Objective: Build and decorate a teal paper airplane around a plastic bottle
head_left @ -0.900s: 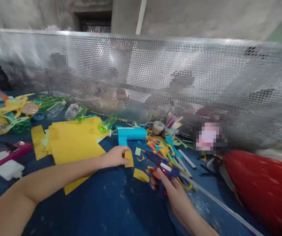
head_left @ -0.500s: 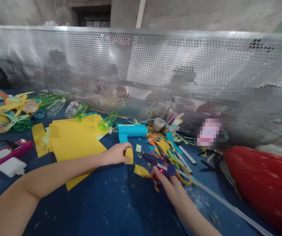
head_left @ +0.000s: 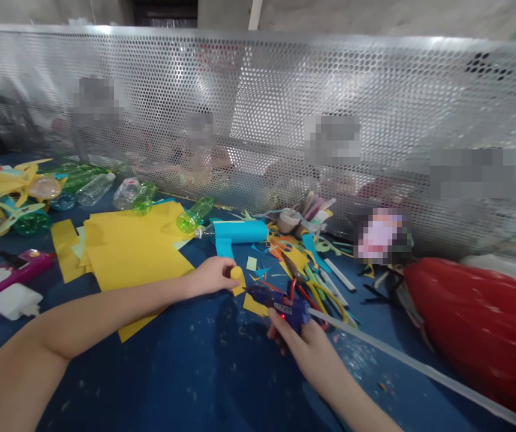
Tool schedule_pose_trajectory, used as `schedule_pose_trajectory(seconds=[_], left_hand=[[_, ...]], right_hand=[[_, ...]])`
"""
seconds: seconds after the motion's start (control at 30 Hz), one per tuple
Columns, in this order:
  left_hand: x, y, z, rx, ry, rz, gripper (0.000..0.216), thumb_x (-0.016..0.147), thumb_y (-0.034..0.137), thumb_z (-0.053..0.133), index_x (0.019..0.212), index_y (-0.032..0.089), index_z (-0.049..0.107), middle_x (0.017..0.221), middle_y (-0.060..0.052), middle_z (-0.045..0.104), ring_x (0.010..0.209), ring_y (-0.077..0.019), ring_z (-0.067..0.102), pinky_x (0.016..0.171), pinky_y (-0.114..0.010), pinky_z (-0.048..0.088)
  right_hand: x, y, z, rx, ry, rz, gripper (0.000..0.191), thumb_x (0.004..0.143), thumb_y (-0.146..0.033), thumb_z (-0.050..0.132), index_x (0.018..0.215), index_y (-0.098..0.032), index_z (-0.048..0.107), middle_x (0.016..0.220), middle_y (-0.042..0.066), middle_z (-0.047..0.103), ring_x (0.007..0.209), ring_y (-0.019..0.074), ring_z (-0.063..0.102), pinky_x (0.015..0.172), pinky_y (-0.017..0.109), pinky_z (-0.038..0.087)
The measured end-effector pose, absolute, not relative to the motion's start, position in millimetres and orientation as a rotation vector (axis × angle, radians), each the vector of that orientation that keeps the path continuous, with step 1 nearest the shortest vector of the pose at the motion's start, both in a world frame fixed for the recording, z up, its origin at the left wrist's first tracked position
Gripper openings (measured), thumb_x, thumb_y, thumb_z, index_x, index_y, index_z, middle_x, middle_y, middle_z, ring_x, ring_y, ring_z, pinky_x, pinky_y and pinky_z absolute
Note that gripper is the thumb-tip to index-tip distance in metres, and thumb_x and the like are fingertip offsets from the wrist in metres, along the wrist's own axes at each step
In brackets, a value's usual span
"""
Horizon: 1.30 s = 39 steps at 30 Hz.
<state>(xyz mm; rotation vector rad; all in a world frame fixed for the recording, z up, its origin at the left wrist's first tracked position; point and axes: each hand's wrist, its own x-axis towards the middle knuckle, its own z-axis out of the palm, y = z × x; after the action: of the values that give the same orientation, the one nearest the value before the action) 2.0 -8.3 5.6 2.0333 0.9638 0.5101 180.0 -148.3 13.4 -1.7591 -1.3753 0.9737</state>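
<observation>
My left hand (head_left: 215,276) pinches a small yellow paper piece (head_left: 239,282) just above the blue table. In my right hand (head_left: 300,342) is a blue glue gun (head_left: 278,301), with a red light glowing on its side and a long clear glue stick (head_left: 402,355) trailing from its back. The nozzle points left, at the edge of the yellow piece; whether it touches I cannot tell. Beyond my left hand lies a plastic bottle wrapped in blue paper (head_left: 242,231). Another yellow scrap (head_left: 254,306) lies under the glue gun.
Yellow sheets (head_left: 127,240) spread on the left, with green bottles (head_left: 197,213) behind them. A purple power strip (head_left: 19,276) and white plug (head_left: 12,300) sit far left. Scissors (head_left: 327,294) and paper scraps lie right, before a red bag (head_left: 474,336). A perforated metal divider (head_left: 262,90) stands behind.
My right hand has brought the glue gun left, so its nozzle is now at the yellow paper piece. The left hand has tilted that piece slightly. The whole view has shifted a little.
</observation>
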Motion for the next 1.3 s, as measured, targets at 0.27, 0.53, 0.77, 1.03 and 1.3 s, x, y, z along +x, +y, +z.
schedule_pose_trajectory(seconds=[0.27,0.53,0.77,1.03,1.3], left_hand=[[3.5,-6.8,0.9,2.091,0.944,0.534,0.016,0.063,0.026,0.068,0.071,0.017,0.058,0.064,0.004,0.058,0.062,-0.0148,0.054,0.054,-0.022,0.035],[4.5,-9.0,2.1,2.107,0.925,0.522,0.016,0.063,0.024,0.068,0.072,0.017,0.057,0.064,0.004,0.056,0.061,-0.014,0.052,0.053,-0.022,0.034],[4.1,-9.9,4.4,2.113,0.922,0.514,0.016,0.064,0.024,0.068,0.071,0.017,0.056,0.063,0.004,0.055,0.06,-0.0138,0.05,0.054,-0.022,0.034],[5.4,-8.9,1.4,2.115,0.906,0.516,0.016,0.064,0.023,0.068,0.069,0.017,0.054,0.062,0.004,0.053,0.06,-0.0135,0.05,0.053,-0.021,0.033],[4.9,-7.4,-2.3,2.115,0.888,0.527,0.017,0.064,0.026,0.067,0.074,0.017,0.057,0.066,0.003,0.056,0.062,-0.0143,0.052,0.055,-0.022,0.035]], right_hand=[[178.6,-149.5,10.4,-1.798,-1.417,1.015,0.048,0.078,-0.064,0.047,0.062,-0.019,0.056,0.059,0.003,0.06,0.051,0.0156,0.054,0.05,0.027,0.043],[178.6,-151.4,7.4,-1.779,-1.432,1.045,0.049,0.079,-0.065,0.048,0.064,-0.019,0.056,0.058,0.002,0.059,0.049,0.0141,0.052,0.048,0.025,0.041],[178.0,-151.4,11.1,-1.785,-1.434,1.058,0.049,0.079,-0.064,0.047,0.062,-0.019,0.055,0.058,0.002,0.059,0.049,0.0143,0.052,0.049,0.026,0.042],[177.2,-151.8,9.7,-1.811,-1.452,1.028,0.046,0.08,-0.061,0.047,0.064,-0.019,0.055,0.057,0.001,0.058,0.047,0.0142,0.052,0.047,0.025,0.041],[177.6,-150.6,12.0,-1.884,-1.476,0.917,0.045,0.08,-0.061,0.047,0.064,-0.02,0.054,0.053,0.001,0.057,0.047,0.0149,0.051,0.047,0.026,0.039]])
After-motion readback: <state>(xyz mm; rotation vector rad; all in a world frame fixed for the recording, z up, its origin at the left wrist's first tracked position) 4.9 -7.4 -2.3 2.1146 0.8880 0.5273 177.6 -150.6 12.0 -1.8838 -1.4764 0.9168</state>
